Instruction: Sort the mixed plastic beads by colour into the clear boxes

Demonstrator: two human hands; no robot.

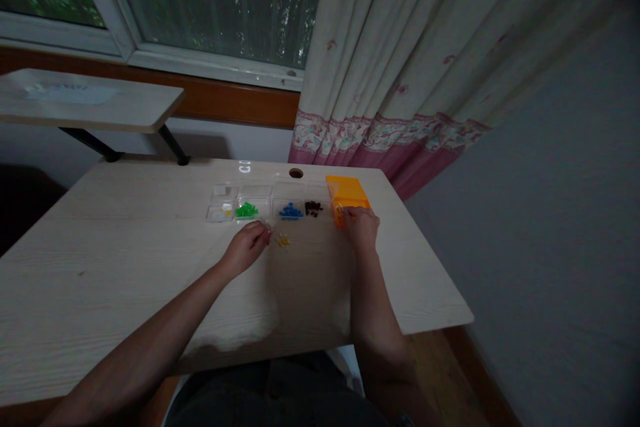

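My left hand (247,245) rests near the desk's middle with its fingers pinched together; what is in them, if anything, is too small to name. Just right of it lies a small loose pile of yellow and whitish pieces (283,240). At the orange open-lidded box (350,188), my right hand (363,225) has its fingertips closed over the tray part, and their contents are hidden. Between the hands stand clear lidded boxes with green pieces (247,210), blue pieces (291,211) and dark brown pieces (313,207). A smaller clear box (220,212) holds a few yellow and white bits.
The pale wooden desk (150,233) has a round cable hole (296,173) near its back edge. A raised shelf (90,99) on black legs stands at the back left. Behind the desk hang long curtains (380,67) beside a window; a wall is at the right.
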